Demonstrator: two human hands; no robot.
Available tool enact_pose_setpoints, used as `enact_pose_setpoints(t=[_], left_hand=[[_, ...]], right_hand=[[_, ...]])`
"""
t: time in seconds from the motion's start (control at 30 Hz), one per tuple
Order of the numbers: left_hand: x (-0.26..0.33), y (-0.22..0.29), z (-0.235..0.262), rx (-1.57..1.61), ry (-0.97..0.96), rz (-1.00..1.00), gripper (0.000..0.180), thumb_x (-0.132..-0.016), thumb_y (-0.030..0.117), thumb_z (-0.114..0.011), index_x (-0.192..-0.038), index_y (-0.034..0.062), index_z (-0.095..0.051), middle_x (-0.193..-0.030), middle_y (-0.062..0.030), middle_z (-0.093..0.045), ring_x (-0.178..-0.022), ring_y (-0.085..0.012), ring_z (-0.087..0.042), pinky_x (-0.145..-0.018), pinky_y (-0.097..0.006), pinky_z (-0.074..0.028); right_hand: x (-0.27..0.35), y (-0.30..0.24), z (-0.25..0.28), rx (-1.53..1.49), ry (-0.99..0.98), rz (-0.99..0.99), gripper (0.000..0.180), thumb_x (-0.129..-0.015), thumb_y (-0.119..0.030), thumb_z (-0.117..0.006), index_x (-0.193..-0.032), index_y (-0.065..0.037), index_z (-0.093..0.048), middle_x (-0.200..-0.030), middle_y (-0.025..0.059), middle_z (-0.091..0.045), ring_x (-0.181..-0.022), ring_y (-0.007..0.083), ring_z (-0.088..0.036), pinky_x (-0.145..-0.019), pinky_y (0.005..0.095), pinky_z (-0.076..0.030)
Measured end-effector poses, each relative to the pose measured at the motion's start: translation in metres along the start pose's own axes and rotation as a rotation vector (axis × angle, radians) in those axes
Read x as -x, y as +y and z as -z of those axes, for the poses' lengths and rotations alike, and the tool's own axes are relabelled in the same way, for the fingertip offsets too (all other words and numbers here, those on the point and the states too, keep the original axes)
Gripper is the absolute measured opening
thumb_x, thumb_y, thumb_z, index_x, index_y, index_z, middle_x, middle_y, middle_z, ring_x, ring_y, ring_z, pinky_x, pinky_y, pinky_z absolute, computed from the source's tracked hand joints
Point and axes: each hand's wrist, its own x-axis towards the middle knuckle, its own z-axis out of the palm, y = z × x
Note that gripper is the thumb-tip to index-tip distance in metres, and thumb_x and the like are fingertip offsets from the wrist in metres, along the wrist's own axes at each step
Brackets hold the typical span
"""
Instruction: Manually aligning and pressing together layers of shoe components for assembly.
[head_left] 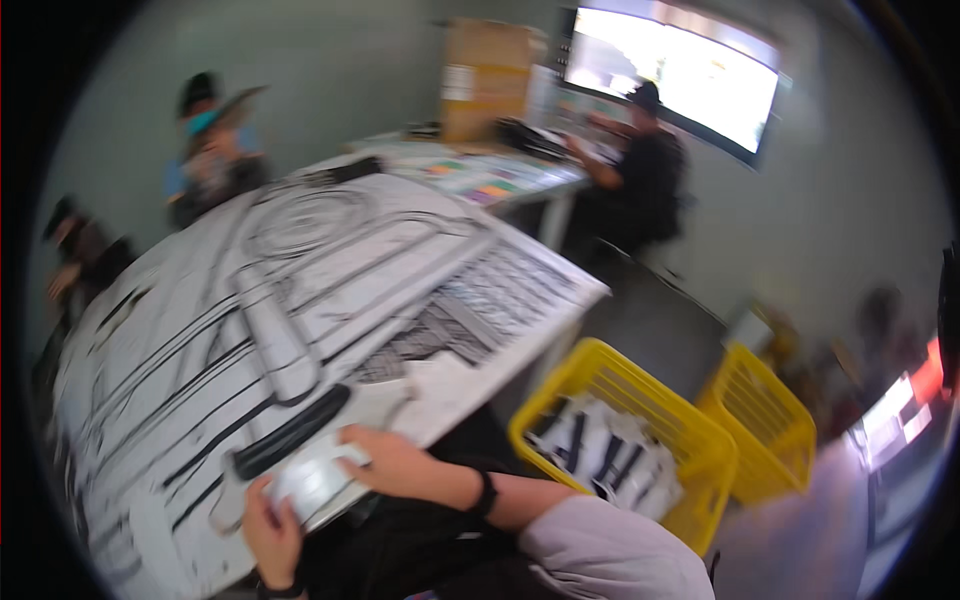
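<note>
Glossy white rounded piece (pixel 313 484), perhaps plastic, blurred | left hand (pixel 272 532), right hand (pixel 384 462) clasping opposite ends | long axis slanting up rightward

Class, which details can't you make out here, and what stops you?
All in the head view:
White thing between left hand and right hand: its shape, blurred, partly covered by them.
Dark lines on the table: drawn or loose, blurred.
Nearer yellow basket: floor, under the heap.
Wall screen: picture, lost in glare.
</note>
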Motion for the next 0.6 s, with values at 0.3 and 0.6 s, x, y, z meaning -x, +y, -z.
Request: enact_pose_setpoints(t=[0.3,0.6], left_hand=[[0.007,0.001,0.0,-0.039,-0.07,-0.14,0.036,-0.091,0.014,-0.049,-0.122,-0.0033,-0.042,-0.123,-0.0142,-0.044,-0.11,-0.024,-0.043,-0.097,-0.031,-0.031],[0.009,-0.014,0.009,0.075,-0.256,0.038,0.04,-0.091,0.018,-0.049,-0.123,-0.0045,-0.041,-0.119,-0.0171,-0.046,-0.108,-0.0249,-0.045,-0.093,-0.034,-0.035]], right_hand=[[0.012,-0.013,0.012,-0.05,-0.027,-0.023,0.03,-0.08,-0.016,-0.062,-0.105,-0.005,-0.049,-0.107,0.0121,-0.047,-0.087,0.0328,-0.053,-0.076,0.0387,-0.045],[-0.003,-0.023,-0.019,0.094,0.297,0.477,0.018,-0.07,-0.01,-0.054,-0.086,-0.001,-0.055,-0.091,0.0116,-0.054,-0.091,0.0299,-0.051,-0.079,0.0372,-0.042]])
